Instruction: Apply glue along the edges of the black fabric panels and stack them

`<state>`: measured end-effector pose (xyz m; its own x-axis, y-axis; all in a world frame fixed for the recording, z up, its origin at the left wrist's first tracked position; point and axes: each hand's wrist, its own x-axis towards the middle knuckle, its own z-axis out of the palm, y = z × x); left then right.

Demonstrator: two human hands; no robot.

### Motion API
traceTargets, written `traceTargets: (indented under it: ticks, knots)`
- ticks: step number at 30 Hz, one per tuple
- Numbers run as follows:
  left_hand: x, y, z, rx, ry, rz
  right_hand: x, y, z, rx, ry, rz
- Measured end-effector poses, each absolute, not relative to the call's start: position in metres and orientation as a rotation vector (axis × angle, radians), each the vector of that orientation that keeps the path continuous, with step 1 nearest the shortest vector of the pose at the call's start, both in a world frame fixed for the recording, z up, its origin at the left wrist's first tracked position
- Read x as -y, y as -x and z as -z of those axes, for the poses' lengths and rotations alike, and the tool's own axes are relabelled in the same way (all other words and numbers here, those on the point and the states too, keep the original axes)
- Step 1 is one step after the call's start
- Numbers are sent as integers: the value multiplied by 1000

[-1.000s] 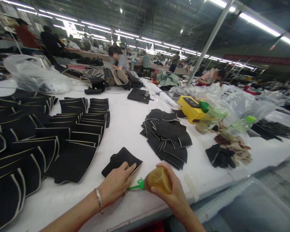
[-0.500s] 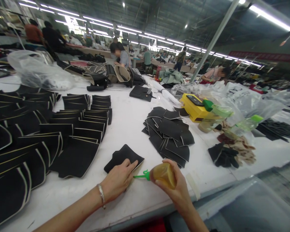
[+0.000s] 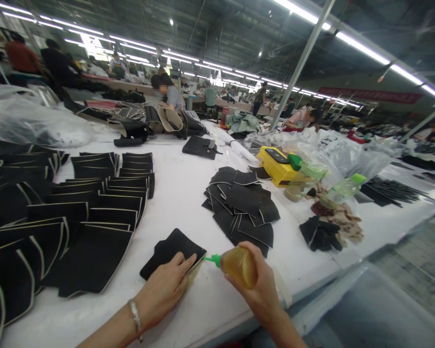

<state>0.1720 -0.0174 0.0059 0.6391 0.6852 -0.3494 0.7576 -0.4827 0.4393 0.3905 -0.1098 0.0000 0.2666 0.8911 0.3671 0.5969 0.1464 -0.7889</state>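
My left hand holds a flat black leather-like piece against the white table. Its index finger stretches over the top near the pale right edge, while the other fingers bend near that edge and the thumb is hidden. A squeeze bottle of amber liquid lies tilted on its side in my right hand, fingers wrapped round it. Its green nozzle points left, the tip at the right edge of the black piece. Whether liquid is coming out is too small to tell.
A heap of black pieces lies beyond the bottle, and overlapping rows fill the left. At right are a yellow box, a plastic bottle and cloth scraps. Co-workers are in the background.
The bottle's nozzle tip has moved up along the piece's edge, toward its right corner. The view has shifted, so the scene sits further left. Both hands keep their hold.
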Motion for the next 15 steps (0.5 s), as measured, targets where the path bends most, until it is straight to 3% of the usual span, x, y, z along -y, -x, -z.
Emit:
traceTargets:
  ticks: [4,10,15]
  knots:
    - [18,-173,-8,-1117,-2290,159,112,-388,2,1434,1516,-495]
    - [18,-173,-8,-1126,-2282,150,109,-394,8,1327,1587,-409]
    - [17,-172,-8,-1133,-2247,115,117,-386,13,1178,1452,-754]
